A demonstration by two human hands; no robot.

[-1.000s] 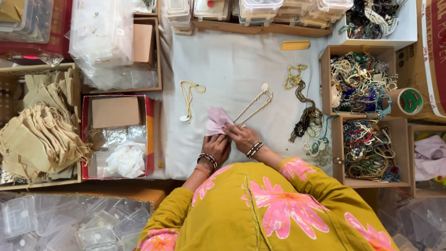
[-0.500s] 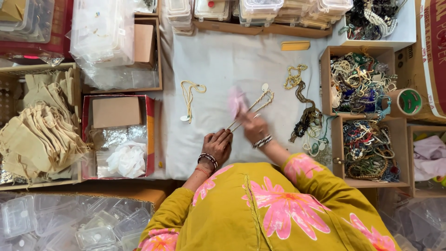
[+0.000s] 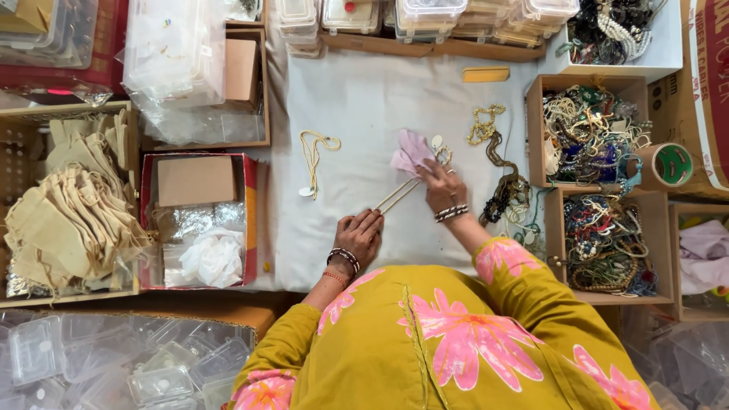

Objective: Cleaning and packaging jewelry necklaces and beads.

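1. On the white cloth (image 3: pixel 364 99), near its right edge, we held a small pink cloth (image 3: pixel 411 150) in our right hand (image 3: pixel 443 186), with our fingers pinched shut on it.
2. Our right hand was stretched out well past our left hand (image 3: pixel 361 234).
3. Our left hand lay flat on the white cloth near its front edge, with its fingers together and nothing in them.
4. A long cream necklace (image 3: pixel 399 194) ran from just above our left hand up to our right hand, and the pink cloth was touching its top end.
5. Another cream necklace (image 3: pixel 312 156) lay by itself nearer the left edge of the white cloth.
6. A gold chain (image 3: pixel 485 124) and a dark chain (image 3: pixel 507 184) lay by the right edge.
7. Past that edge stood cardboard boxes (image 3: pixel 538 137) full of tangled beads.
8. Past the left edge we saw a red box (image 3: pixel 250 220) and a heap of tan bags (image 3: pixel 72 220).
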